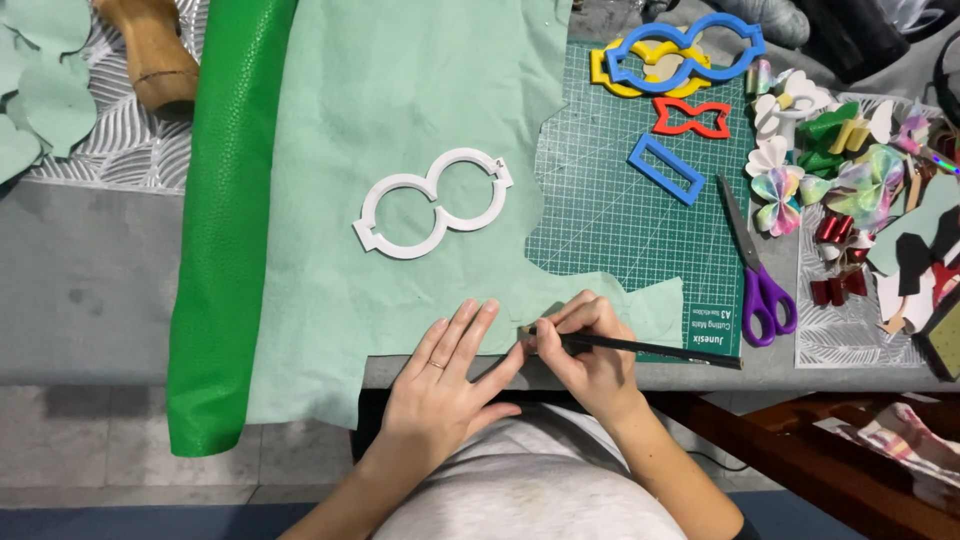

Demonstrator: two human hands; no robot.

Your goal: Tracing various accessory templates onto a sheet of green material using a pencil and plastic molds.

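Gripping a black pen (pixel 640 348) in closed fingers, the right hand (pixel 590 355) sets its tip on the pale green sheet (pixel 390 100) at the table's near edge. The left hand (pixel 445 385) lies flat, fingers spread, pressing the sheet beside it. A white template (pixel 432 203) rests mid-sheet. Cutting mat (pixel 620 220) and scissors (pixel 755 270) lie right.

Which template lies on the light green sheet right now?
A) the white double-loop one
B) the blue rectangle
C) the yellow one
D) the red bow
A: the white double-loop template rests on the light green sheet; the coloured ones sit on the cutting mat.
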